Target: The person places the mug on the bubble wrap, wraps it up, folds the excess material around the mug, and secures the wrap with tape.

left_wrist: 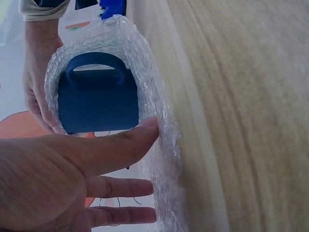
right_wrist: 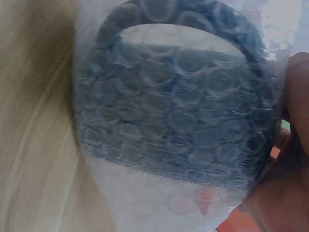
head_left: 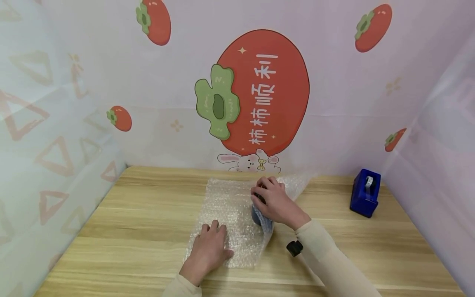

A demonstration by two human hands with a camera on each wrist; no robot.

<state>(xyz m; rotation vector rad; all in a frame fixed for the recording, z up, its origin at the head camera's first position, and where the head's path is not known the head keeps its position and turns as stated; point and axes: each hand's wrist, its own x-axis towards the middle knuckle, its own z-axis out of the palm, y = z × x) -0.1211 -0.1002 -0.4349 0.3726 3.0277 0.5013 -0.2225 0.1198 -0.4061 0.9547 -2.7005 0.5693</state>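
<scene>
A sheet of clear bubble wrap (head_left: 231,214) lies on the wooden table, its right part raised and folded against a dark blue mug (head_left: 256,215). My right hand (head_left: 276,202) grips the top of the mug, together with the wrap on that side. Spread over the left front part of the sheet, my left hand (head_left: 210,249) rests with its fingers apart. The left wrist view shows the blue mug (left_wrist: 99,108) with its looped handle, the wrap curving round it. Through the raised bubble wrap (right_wrist: 169,130), the right wrist view shows the mug's body and handle.
A blue tape dispenser (head_left: 365,193) stands at the table's back right. Printed cloth (head_left: 174,140) with persimmons hangs behind the table (head_left: 141,222) and along both sides. A small black device (head_left: 295,248) sits at my right wrist.
</scene>
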